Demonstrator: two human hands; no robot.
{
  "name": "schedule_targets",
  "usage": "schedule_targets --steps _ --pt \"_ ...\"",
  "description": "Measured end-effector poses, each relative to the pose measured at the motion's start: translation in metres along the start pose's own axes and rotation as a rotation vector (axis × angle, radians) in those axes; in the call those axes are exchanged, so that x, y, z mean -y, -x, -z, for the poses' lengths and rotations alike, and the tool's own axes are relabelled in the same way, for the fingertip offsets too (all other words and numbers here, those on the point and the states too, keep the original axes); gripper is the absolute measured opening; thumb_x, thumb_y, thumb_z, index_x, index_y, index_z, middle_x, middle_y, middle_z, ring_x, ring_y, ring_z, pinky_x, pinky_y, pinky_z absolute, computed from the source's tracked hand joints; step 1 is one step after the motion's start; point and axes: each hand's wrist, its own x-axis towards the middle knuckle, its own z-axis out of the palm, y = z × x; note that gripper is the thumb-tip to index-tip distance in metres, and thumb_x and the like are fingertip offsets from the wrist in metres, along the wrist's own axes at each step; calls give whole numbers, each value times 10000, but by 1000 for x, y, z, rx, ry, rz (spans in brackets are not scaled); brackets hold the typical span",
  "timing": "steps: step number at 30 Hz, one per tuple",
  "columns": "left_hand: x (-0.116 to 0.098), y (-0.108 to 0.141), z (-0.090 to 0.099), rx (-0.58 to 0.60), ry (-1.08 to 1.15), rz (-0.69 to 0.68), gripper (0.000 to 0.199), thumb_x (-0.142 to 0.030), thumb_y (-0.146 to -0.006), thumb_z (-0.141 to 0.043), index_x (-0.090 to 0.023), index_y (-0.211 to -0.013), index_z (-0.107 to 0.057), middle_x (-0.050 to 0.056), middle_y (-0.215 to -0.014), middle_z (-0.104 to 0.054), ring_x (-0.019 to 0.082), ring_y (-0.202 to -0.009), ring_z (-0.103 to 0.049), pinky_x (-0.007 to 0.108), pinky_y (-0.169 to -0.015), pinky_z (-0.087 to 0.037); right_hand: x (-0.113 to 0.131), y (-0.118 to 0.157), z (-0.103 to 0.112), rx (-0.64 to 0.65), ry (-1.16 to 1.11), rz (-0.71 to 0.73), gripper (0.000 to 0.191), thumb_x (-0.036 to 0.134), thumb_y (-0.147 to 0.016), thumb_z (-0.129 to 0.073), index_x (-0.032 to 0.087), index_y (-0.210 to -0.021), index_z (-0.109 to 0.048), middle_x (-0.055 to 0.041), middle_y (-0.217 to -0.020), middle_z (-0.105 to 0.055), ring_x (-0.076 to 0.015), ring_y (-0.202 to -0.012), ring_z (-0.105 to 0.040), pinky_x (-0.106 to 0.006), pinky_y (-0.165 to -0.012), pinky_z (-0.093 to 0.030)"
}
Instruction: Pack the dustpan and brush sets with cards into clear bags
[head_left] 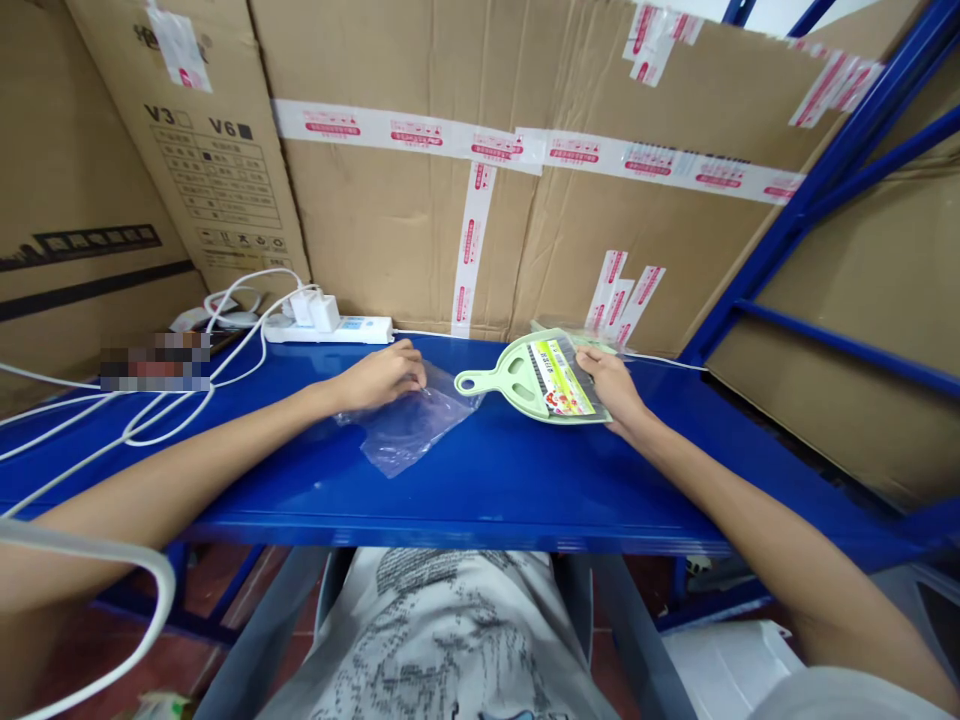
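Note:
My right hand (611,385) grips the wide end of a small light-green dustpan (512,372), held above the blue table. The dustpan's handle, with a round hole at its end, points left. A bright yellow-green printed label (564,380) lies across the pan, beside a dark grey area. My left hand (386,375) has its fingers pinched on a crumpled clear plastic bag (412,432) resting on the tabletop. The bag's right edge is close to the dustpan handle. Part of the left fingertips is hidden.
Tall taped cardboard (390,220) walls the back of the blue table (480,495). A white power strip (364,330) with plugs stands back left, with loose white cables (247,350) to its left. A blue metal frame (765,270) rises at right. Some clear plastic lies behind the dustpan.

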Motion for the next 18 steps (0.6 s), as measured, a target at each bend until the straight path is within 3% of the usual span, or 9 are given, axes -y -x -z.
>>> schedule_targets --steps 5,8,11,18 --pt "-39 0 12 59 269 -182 224 -305 -1049 -591 -230 -953 -778 101 -1047 -756 264 -1104 -632 394 -1016 -474 2 0 1 4 17 17 232 373 -832 -766 221 -1006 -752 -35 -840 -818 -256 -759 -775 -358 -720 -606" --pt "-55 2 15 79 370 -214 233 -306 -1076 -558 -207 -1020 -761 116 -1090 -756 241 -1055 -675 371 -977 -504 3 4 -1 41 35 5 236 366 -838 -778 212 -1016 -759 -37 -828 -817 -242 -725 -768 -334 -686 -595" --pt "-63 4 16 77 374 -208 238 -308 -1089 -539 -196 -1050 -745 111 -1076 -748 226 -1002 -685 346 -935 -514 3 9 -5 117 55 -59 192 314 -866 -759 204 -1023 -775 -38 -806 -819 -226 -678 -759 -308 -640 -583" --pt "-82 6 8 75 317 -336 243 -275 -1102 -519 -203 -1053 -746 121 -1128 -696 235 -1112 -644 365 -1019 -487 -1 16 -13 214 33 -161 90 236 -891 -741 194 -958 -784 -45 -817 -827 -201 -652 -760 -282 -626 -597"
